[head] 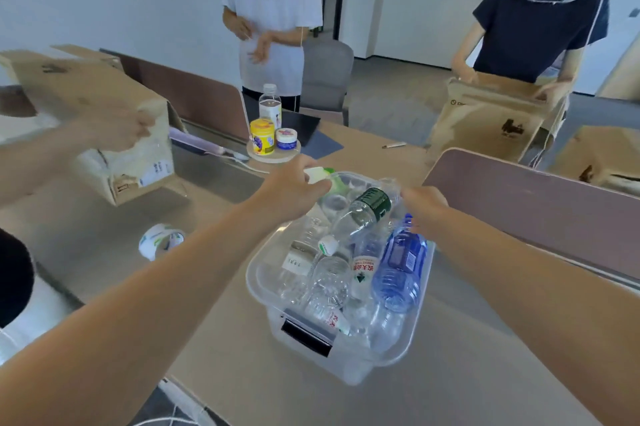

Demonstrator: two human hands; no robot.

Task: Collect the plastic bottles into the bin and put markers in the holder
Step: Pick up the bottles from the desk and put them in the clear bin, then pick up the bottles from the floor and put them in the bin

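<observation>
2 bare forearms enter from bottom edge, no sleeves visible on either. Left hand and right hand both bare: no gloves, no rings, no watch or wristband in view. Wrists uncovered. Fingers mostly hidden from this angle; knuckles and backs of hands show. Upper arms and any clothing lie outside frame. Thin white cord at bottom edge under left forearm; whether worn, cannot tell.

A clear bottle in the bin carries a red label with Chinese characters, too small to read surely; other labels are blurred.
</observation>
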